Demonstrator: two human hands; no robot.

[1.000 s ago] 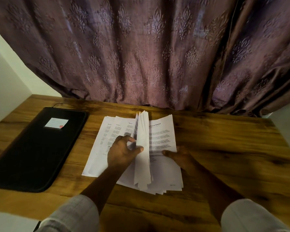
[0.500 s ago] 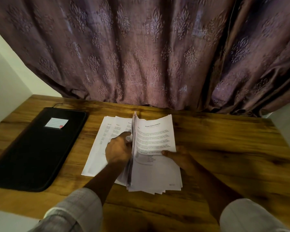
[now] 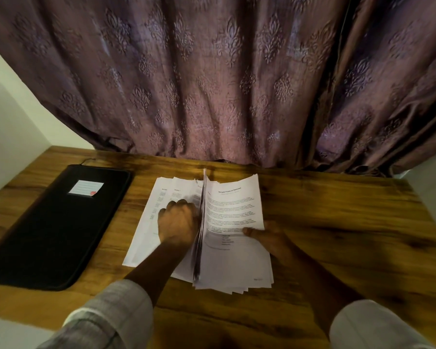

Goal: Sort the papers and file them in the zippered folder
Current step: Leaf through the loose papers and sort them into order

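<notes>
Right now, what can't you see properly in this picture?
All in the head view:
- left hand: fingertips hidden behind the upright papers, and blurred by motion.
- right hand: only the thumb shows; the other fingers are hidden under the papers.
- top page: the small print is too small and blurred.
- folder: its label is too small to read, and the zip is lost in the dark.

The top sheet point(image 3: 234, 215) of the papers point(image 3: 237, 270) on the worktop point(image 3: 337, 222) bears a bold heading, "Sample Financial Statement". The paragraphs beneath it and the small mark at its lower right corner are too blurred to read. The sheets at left point(image 3: 159, 197) carry short column headings too small to make out. The ruled label point(image 3: 86, 188) on the black folder point(image 3: 48, 235) shows a red mark but no legible writing.
</notes>
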